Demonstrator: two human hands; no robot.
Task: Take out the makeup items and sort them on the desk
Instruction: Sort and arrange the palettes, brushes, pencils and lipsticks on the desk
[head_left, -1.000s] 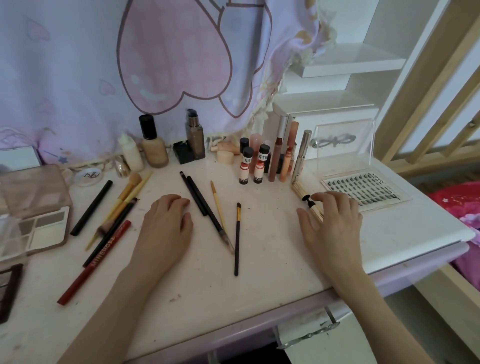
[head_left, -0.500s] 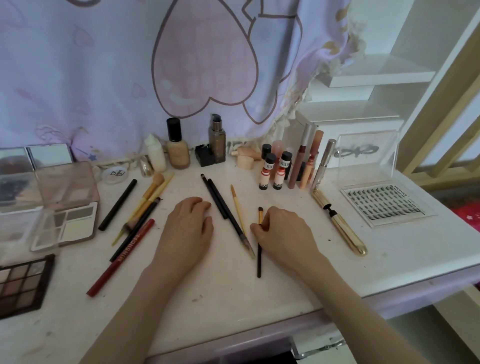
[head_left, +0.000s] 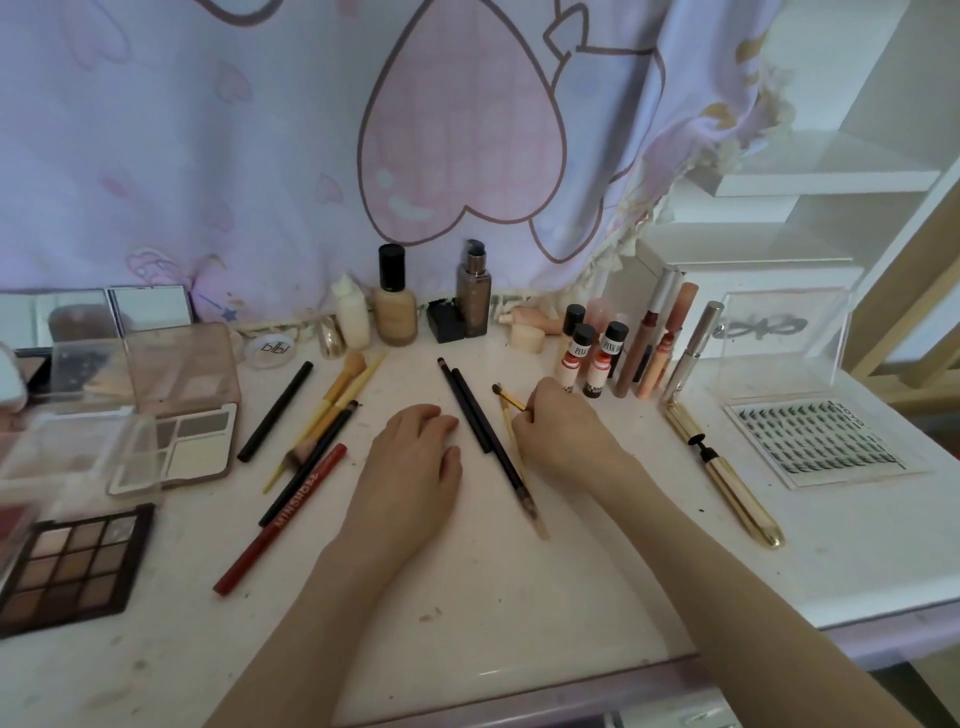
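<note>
Makeup lies spread over the white desk (head_left: 519, 597). My right hand (head_left: 563, 434) pinches a small brush (head_left: 508, 398) with a yellow handle and a dark tip that points up and left, just in front of the small lip tubes (head_left: 597, 358). Beside it lie two black pencils (head_left: 470, 410) and a thin yellow brush (head_left: 535, 519). My left hand (head_left: 413, 460) rests on the desk left of the pencils, fingers loosely curled, holding nothing.
Left of my hands lie a red pencil (head_left: 280, 525), a black pen (head_left: 275, 410), yellow brushes (head_left: 340, 400) and eyeshadow palettes (head_left: 78, 566). Foundation bottles (head_left: 396, 306) stand at the back. A gold tube (head_left: 727, 467) and a lash tray (head_left: 815, 441) sit on the right.
My right hand came over from the gold tube, took up the small brush from the desk and carried it back towards the lip tubes. My left hand stayed put.
</note>
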